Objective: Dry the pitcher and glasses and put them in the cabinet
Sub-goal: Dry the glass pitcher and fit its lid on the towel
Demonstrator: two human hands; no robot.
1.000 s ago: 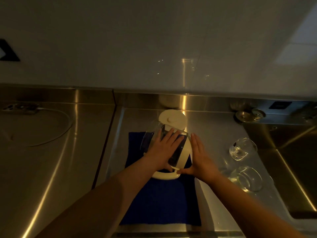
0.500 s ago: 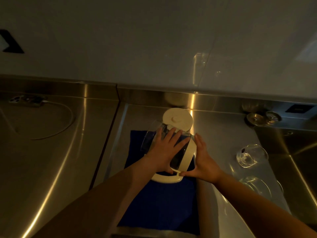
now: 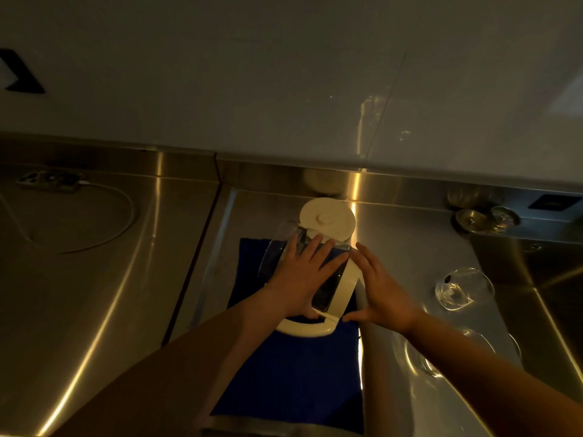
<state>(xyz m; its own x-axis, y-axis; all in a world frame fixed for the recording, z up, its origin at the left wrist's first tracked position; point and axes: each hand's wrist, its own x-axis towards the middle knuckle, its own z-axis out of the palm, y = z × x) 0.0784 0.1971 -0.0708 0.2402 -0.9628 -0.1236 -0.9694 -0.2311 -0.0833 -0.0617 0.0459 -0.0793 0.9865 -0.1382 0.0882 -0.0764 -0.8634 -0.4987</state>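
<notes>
A clear pitcher (image 3: 329,288) with a white lid, white handle and white base lies on its side on a blue towel (image 3: 293,373) spread on the steel counter. My left hand (image 3: 299,275) rests flat on top of the pitcher's glass body, fingers straight. My right hand (image 3: 381,291) presses against the pitcher's right side by the white handle, fingers straight, thumb near the base. Two clear glasses stand to the right on the counter: one (image 3: 462,288) farther back, another (image 3: 441,357) nearer, partly hidden behind my right forearm.
A sink basin (image 3: 542,298) drops away at the right, with metal fittings (image 3: 482,217) behind it. At the back left lies a power strip (image 3: 50,178) with a white cable looping over the counter. A pale wall panel rises behind.
The view shifted slightly, so the scene sits further right and lower. Both hands stay on the pitcher; the right thumb has moved a little toward the base.
</notes>
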